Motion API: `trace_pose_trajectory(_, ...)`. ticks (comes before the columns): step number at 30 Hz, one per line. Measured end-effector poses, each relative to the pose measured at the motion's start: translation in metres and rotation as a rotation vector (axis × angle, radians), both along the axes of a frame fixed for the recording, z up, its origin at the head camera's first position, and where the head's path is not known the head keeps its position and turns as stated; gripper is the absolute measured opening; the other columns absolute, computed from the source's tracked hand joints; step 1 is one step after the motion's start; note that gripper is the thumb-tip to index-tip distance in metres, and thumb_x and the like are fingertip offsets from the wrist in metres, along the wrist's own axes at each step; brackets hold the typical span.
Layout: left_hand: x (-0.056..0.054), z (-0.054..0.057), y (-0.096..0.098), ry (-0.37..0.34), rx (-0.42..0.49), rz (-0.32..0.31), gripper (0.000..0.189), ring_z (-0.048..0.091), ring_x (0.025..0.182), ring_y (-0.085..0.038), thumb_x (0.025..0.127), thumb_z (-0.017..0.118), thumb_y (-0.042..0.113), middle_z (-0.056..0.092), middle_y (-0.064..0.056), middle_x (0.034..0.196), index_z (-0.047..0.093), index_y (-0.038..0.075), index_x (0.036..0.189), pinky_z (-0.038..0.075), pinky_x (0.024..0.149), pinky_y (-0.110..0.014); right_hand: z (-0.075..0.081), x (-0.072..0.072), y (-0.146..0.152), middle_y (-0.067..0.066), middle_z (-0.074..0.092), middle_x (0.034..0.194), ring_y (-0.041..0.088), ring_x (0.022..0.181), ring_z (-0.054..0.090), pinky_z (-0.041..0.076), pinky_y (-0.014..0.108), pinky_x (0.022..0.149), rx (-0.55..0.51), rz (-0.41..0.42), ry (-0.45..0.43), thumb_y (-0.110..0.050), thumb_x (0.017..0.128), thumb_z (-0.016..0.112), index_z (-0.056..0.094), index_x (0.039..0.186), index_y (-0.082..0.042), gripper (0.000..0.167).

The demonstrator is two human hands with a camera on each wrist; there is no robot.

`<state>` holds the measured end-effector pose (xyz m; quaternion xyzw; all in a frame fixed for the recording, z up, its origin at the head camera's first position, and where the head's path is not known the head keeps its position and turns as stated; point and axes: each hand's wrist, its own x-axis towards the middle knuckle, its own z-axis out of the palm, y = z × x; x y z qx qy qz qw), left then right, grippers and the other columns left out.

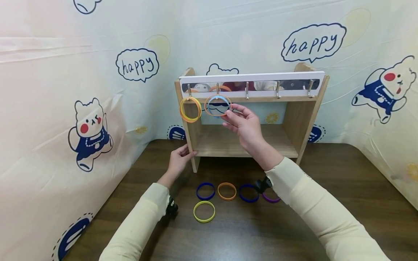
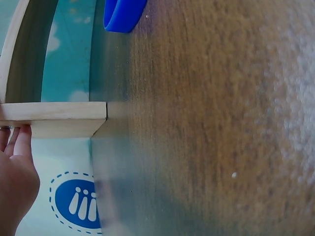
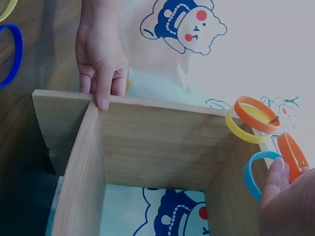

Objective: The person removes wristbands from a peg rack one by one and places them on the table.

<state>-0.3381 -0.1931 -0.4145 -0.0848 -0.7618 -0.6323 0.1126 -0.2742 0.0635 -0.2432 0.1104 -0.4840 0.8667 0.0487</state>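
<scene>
My right hand (image 1: 245, 125) pinches an orange silicone wristband (image 1: 206, 108) by its right side, up at the second hook of a wooden shelf rack (image 1: 225, 140). Directly behind it a light blue wristband (image 1: 209, 107) hangs from that hook; in the right wrist view the blue band (image 3: 249, 181) overlaps my fingertips. On the leftmost hook hang a yellow wristband (image 1: 197, 101) and an orange one (image 1: 183, 116). Low on the rack's left side panel, my left hand (image 1: 177, 159) grips the wood, thumb over the front edge and fingers at the outer face.
On the dark wooden table (image 1: 241, 235) before the rack lie a yellow wristband (image 1: 195, 215), an orange one (image 1: 219, 195), two dark blue ones, and a purple one (image 1: 271, 201) partly behind my right sleeve. Three more hooks line the rail to the right. Printed cloth surrounds the table.
</scene>
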Motion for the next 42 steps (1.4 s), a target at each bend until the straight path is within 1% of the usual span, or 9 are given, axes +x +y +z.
trace_pose_trajectory(3, 0.000, 0.000, 0.001, -0.001, 0.000, 0.003, 0.053, 0.059, 0.116, -0.026, 0.087, 0.076, 0.017, 0.060, -0.016, 0.129, 0.057, 0.004, 0.135, 0.050, 0.093, -0.037, 0.000, 0.002, 0.002, 0.016, 0.065, 0.101, 0.019, 0.084, 0.070, 0.058, 0.031, 0.074, -0.001, 0.007, -0.001, -0.002, 0.092, 0.065, 0.055, 0.125, 0.004, 0.035)
trace_pose_trajectory(7, 0.001, 0.001, 0.001, 0.006, 0.007, 0.004, 0.053, 0.059, 0.116, -0.027, 0.087, 0.076, 0.015, 0.060, -0.017, 0.129, 0.057, 0.003, 0.134, 0.050, 0.093, -0.038, -0.003, 0.007, 0.005, 0.014, 0.066, 0.099, 0.019, 0.084, 0.070, 0.058, 0.033, 0.075, 0.018, 0.021, 0.005, -0.002, 0.092, 0.065, 0.060, 0.117, -0.001, 0.026)
trace_pose_trajectory(10, 0.000, 0.000, 0.001, 0.014, 0.002, 0.003, 0.052, 0.060, 0.116, -0.027, 0.087, 0.075, 0.015, 0.061, -0.017, 0.128, 0.057, 0.003, 0.134, 0.051, 0.092, -0.037, -0.004, 0.013, 0.007, 0.013, 0.067, 0.098, 0.019, 0.083, 0.070, 0.058, 0.033, 0.076, 0.039, 0.037, 0.010, -0.002, 0.093, 0.063, 0.062, 0.113, -0.004, 0.019)
trace_pose_trajectory(16, -0.001, -0.001, 0.000, 0.017, 0.016, 0.008, 0.052, 0.060, 0.116, -0.027, 0.086, 0.076, 0.014, 0.061, -0.018, 0.127, 0.058, 0.003, 0.134, 0.051, 0.092, -0.036, -0.004, 0.021, 0.010, 0.012, 0.065, 0.099, 0.018, 0.083, 0.070, 0.058, 0.032, 0.075, 0.053, 0.064, 0.013, -0.002, 0.095, 0.060, 0.060, 0.115, -0.003, 0.020)
trace_pose_trajectory(22, 0.000, -0.001, 0.000, 0.012, 0.003, 0.009, 0.052, 0.060, 0.116, -0.026, 0.087, 0.076, 0.016, 0.061, -0.018, 0.127, 0.057, 0.003, 0.134, 0.051, 0.093, -0.037, -0.009, 0.025, 0.011, 0.017, 0.065, 0.104, 0.018, 0.083, 0.070, 0.058, 0.033, 0.077, 0.072, 0.089, 0.000, -0.002, 0.095, 0.060, 0.061, 0.115, -0.002, 0.019)
trace_pose_trajectory(24, 0.000, -0.002, 0.000, 0.015, -0.002, 0.011, 0.052, 0.060, 0.115, -0.027, 0.087, 0.075, 0.017, 0.061, -0.018, 0.127, 0.057, 0.003, 0.134, 0.051, 0.093, -0.037, -0.013, 0.027, 0.012, 0.016, 0.065, 0.103, 0.019, 0.084, 0.069, 0.058, 0.033, 0.078, 0.084, 0.100, -0.010, -0.001, 0.095, 0.060, 0.062, 0.114, -0.003, 0.019)
trace_pose_trajectory(29, 0.001, -0.002, 0.000, 0.021, 0.005, 0.008, 0.053, 0.059, 0.116, -0.027, 0.087, 0.076, 0.017, 0.060, -0.018, 0.128, 0.057, 0.002, 0.134, 0.051, 0.092, -0.036, -0.024, 0.034, 0.016, 0.014, 0.065, 0.104, 0.021, 0.090, 0.069, 0.057, 0.033, 0.080, 0.134, 0.128, -0.034, -0.002, 0.096, 0.059, 0.060, 0.119, -0.002, 0.023)
trace_pose_trajectory(35, -0.002, 0.000, -0.001, -0.013, 0.033, -0.006, 0.054, 0.058, 0.118, -0.028, 0.086, 0.076, 0.014, 0.059, -0.019, 0.129, 0.056, 0.002, 0.135, 0.051, 0.092, -0.033, -0.042, 0.040, 0.022, 0.013, 0.066, 0.102, 0.021, 0.091, 0.069, 0.058, 0.033, 0.079, 0.190, 0.151, -0.063, -0.001, 0.097, 0.058, 0.057, 0.122, 0.000, 0.025)
trace_pose_trajectory(42, -0.002, 0.002, 0.000, -0.028, 0.065, -0.036, 0.053, 0.056, 0.119, -0.032, 0.087, 0.074, 0.007, 0.057, -0.022, 0.129, 0.054, -0.002, 0.135, 0.049, 0.094, -0.037, -0.064, 0.047, 0.032, 0.015, 0.065, 0.103, 0.021, 0.091, 0.069, 0.057, 0.035, 0.081, 0.247, 0.177, -0.107, 0.001, 0.096, 0.058, 0.055, 0.126, 0.003, 0.029)
